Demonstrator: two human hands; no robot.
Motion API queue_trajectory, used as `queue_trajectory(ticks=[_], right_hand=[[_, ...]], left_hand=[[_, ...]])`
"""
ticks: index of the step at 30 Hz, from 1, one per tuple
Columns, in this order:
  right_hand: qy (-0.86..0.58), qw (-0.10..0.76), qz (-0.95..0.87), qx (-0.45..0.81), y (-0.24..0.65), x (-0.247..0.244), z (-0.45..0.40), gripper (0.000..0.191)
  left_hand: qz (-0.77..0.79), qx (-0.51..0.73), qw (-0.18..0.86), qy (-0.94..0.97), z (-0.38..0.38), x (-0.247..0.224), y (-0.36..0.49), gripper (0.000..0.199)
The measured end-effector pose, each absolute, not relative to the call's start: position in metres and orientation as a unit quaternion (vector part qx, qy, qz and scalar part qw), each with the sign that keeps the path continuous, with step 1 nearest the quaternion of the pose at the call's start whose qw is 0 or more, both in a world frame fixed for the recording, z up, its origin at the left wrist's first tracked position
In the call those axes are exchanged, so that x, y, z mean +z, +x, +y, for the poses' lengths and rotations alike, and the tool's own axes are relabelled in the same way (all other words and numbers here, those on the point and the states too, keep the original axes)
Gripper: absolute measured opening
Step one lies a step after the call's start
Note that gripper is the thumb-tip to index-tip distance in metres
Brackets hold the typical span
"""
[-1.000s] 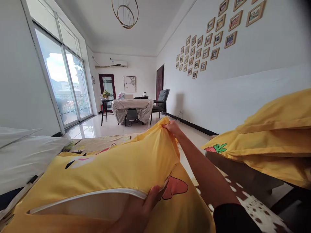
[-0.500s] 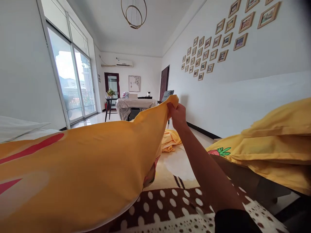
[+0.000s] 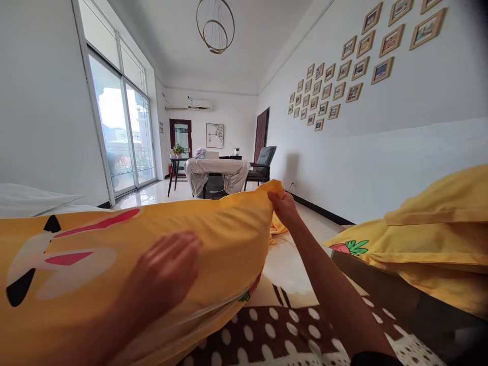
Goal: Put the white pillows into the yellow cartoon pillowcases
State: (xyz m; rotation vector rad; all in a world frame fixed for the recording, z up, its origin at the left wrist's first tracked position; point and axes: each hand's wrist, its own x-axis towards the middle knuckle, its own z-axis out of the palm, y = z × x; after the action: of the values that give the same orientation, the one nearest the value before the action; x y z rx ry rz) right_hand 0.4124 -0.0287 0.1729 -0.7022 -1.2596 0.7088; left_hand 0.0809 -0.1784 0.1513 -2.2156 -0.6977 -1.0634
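White bedding shows far left of the left fingers, beyond the top edge of the yellow pillow. The pillow spans from the left edge of view, behind the left fingers, to the right fingertips. Its long axis runs left to right, rising slightly toward the pinched corner; its printed side faces the wearer. The left hand is blurred in front of the pillow; its fingers look loosely bunched, but I cannot tell whether they touch it.

The pillow looks well filled out, so the stuffing seems largely in place. Whether the pale lower edge below the left fingers is closed, or needs closing, is unclear; the corner's shaping seems unfinished.

The right hand pinches the upper right corner between thumb and fingers. Below these fingers lies a dotted blanket; well to their right rests another yellow pillow.
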Motion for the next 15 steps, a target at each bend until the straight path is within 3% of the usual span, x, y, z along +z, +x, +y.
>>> queue_trajectory(ticks=[2, 5, 7, 10, 15], right_hand=[[-0.305, 0.689, -0.565, 0.336, 0.416, 0.172, -0.030, 0.042], [-0.295, 0.673, -0.575, 0.360, 0.421, 0.169, -0.033, 0.043], [-0.298, 0.648, -0.591, 0.378, 0.424, 0.165, -0.037, 0.043], [-0.312, 0.612, -0.610, 0.395, 0.422, 0.157, -0.039, 0.039], [-0.302, 0.650, -0.592, 0.369, 0.402, 0.142, -0.036, 0.035]], left_hand=[[-0.411, -0.367, 0.295, -0.780, -0.145, 0.190, 0.061, 0.035], [-0.559, -0.241, 0.136, -0.781, -0.109, 0.211, 0.042, 0.047], [-0.569, -0.216, 0.070, -0.791, -0.106, 0.208, 0.037, 0.049], [-0.550, -0.261, 0.078, -0.789, -0.122, 0.200, 0.037, 0.043], [-0.564, -0.292, 0.084, -0.768, -0.144, 0.202, 0.027, 0.036]])
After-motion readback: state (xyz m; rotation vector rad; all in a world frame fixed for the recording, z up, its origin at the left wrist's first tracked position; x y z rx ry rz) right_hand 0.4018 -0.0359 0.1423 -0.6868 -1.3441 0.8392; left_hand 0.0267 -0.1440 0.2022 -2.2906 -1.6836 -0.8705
